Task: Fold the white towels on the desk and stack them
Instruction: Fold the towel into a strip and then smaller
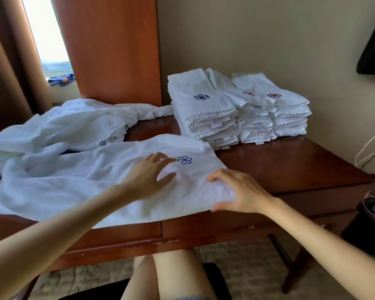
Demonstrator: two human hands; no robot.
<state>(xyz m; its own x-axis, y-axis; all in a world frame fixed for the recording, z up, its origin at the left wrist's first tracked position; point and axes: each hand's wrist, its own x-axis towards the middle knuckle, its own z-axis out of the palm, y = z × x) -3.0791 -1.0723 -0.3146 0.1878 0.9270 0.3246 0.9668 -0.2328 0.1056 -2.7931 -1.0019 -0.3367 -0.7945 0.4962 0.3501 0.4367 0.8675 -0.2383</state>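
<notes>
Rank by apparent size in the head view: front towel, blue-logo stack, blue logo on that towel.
Largest: front towel, though nearest the camera.
Then: blue-logo stack.
Smallest: blue logo on the towel.

Brown curtain point(7, 72) left of window point(46, 29); wooden cabinet point(115, 48) beside it; white cables point(364, 148), black bin point(359, 234) right.

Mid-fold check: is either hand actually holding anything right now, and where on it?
The right hand grips the towel at its right end. The left hand only presses flat on it beside the blue emblem.
</notes>
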